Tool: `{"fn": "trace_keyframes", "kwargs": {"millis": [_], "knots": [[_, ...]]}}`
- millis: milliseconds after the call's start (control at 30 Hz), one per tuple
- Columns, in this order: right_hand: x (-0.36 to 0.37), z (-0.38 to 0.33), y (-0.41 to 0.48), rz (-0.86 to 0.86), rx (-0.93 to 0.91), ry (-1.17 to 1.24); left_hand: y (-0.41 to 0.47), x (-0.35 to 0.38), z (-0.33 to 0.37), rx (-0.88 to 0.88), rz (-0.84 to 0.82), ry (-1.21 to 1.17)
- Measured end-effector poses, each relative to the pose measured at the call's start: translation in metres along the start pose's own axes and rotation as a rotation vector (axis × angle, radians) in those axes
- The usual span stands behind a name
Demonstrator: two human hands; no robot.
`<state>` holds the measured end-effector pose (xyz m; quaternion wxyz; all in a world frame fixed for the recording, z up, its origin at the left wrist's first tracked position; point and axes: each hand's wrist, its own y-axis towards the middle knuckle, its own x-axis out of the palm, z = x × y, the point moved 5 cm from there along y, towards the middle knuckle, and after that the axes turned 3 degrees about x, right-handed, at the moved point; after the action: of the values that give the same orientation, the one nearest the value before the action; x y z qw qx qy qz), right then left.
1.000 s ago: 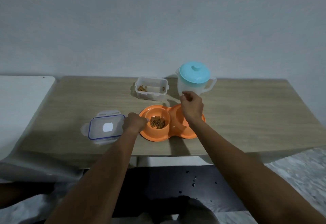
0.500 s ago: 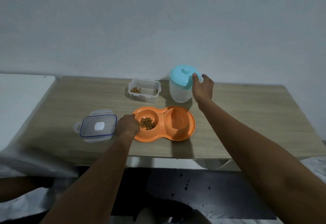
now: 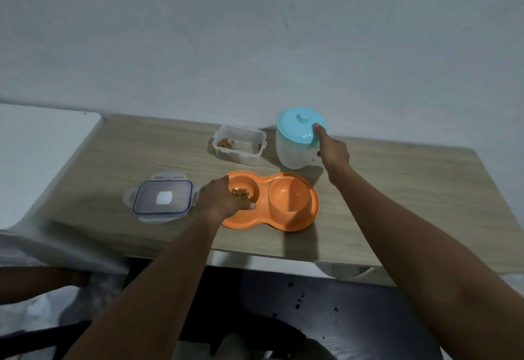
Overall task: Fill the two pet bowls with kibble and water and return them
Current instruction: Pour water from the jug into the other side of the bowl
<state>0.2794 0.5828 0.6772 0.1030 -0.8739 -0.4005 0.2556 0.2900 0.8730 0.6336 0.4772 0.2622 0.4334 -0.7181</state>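
Kibble's in the left bowl [image 3: 244, 193], steadied by my curled left hand [image 3: 224, 200]; right bowl [image 3: 287, 198] dry, my right hand [image 3: 331, 152] gripping the jug [image 3: 299, 142].

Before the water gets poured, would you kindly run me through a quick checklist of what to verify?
1. Kibble in the left bowl of the orange dish: ok.
2. Right bowl free to take water: ok.
3. Left hand steadying the dish rim: ok.
4. Right hand on the jug: ok, though its handle is hidden.
5. Jug's blue lid off for pouring: not ok, it is on.
6. Water in the jug: cannot tell.
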Motion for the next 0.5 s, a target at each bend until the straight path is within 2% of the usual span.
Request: {"fn": "trace_keyframes", "kwargs": {"millis": [67, 167, 300, 500], "knots": [[0.002, 0.003, -0.003, -0.064, 0.062, 0.128, 0.001, -0.001, 0.001, -0.003, -0.009, 0.022], [-0.002, 0.004, -0.007, -0.047, 0.083, 0.195, 0.001, -0.001, 0.004, -0.012, -0.018, 0.029], [-0.023, 0.003, -0.011, 0.041, 0.036, 0.112, 0.0, 0.0, 0.005, -0.01, -0.032, -0.003], [-0.052, -0.024, -0.024, -0.027, -0.164, -0.125, -0.002, -0.001, 0.009, -0.009, -0.035, 0.044]]}}
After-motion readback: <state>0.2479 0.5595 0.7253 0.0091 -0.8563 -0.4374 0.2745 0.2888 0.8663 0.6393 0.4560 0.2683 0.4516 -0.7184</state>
